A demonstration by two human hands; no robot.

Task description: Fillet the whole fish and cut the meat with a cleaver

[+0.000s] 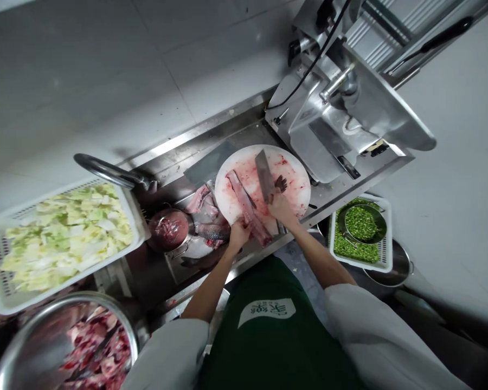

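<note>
A round white cutting board [293, 170], smeared red, lies on the steel counter. A long fish fillet [244, 200] stretches across it toward me. My left hand [238, 234] is closed on the near end of the fillet, pinning it down. My right hand [282, 208] grips the handle of a cleaver [264, 176], whose blade stands over the board just right of the fillet. A dark scrap [281, 183] lies on the board beside the blade.
Left of the board a sink holds fish pieces [205, 208] and a steel pot [168, 230] under a faucet [109, 172]. A white crate of chopped cabbage [61, 235], a bowl of raw meat [93, 349], a meat slicer [341, 108] and a tray of chopped greens [360, 235] surround me.
</note>
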